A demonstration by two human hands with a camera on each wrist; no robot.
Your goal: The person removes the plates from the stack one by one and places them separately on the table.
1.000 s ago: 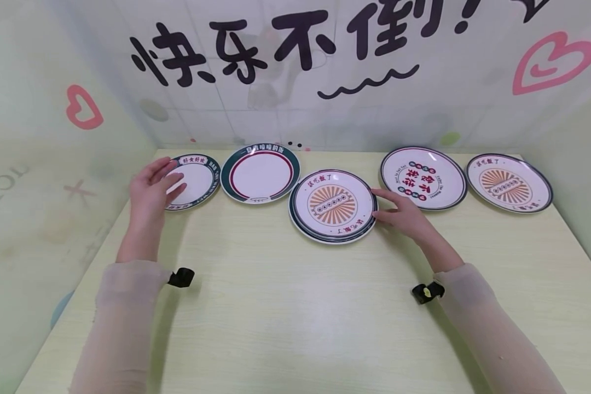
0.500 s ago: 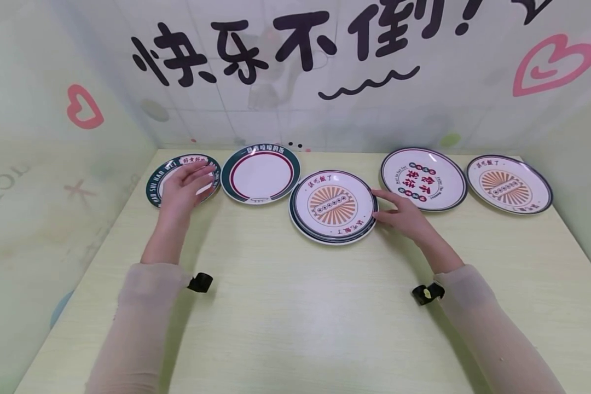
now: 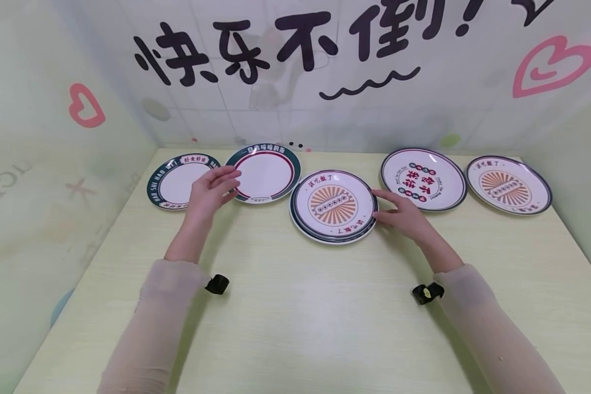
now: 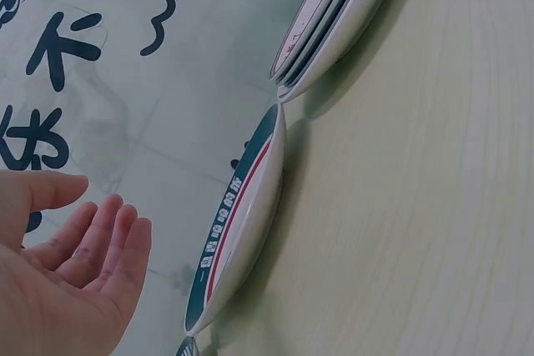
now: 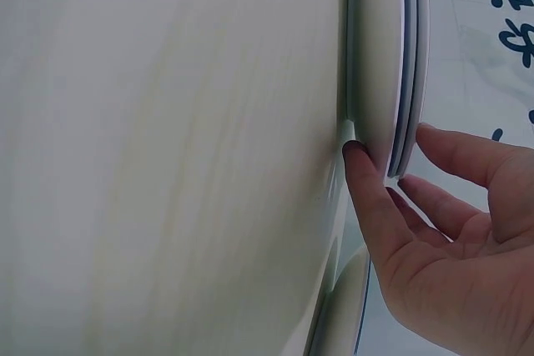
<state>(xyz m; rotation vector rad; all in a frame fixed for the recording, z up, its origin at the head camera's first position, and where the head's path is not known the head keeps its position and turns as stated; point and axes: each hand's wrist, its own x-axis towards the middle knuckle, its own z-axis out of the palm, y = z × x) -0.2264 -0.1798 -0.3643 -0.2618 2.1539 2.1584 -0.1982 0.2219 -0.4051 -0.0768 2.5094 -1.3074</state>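
Note:
My left hand (image 3: 210, 191) hovers over the left part of a green-rimmed plate (image 3: 268, 172), its fingers loosely bent and nothing in them. In the left wrist view, a gap separates that hand (image 4: 75, 264) from the plate's rim (image 4: 229, 223). A stack of plates (image 3: 332, 205) lies near the middle, topped by one with an orange sunburst print. With my right hand (image 3: 406, 220) I hold the near right edge of this stack. The right wrist view has digits of the hand (image 5: 450, 264) on either side of the stacked rims (image 5: 405, 64).
Farther left lies another green-rimmed plate (image 3: 177, 186), beside the middle one. Two white plates stand to the right: one with red lettering (image 3: 443, 183), one with a sunburst (image 3: 524, 189). Behind the pale wooden table (image 3: 320, 317) rises a printed wall (image 3: 276, 104).
My left hand has moved right, from over the far-left plate to over the neighbouring green-rimmed plate, uncovering the first. My right hand and the stack stay put.

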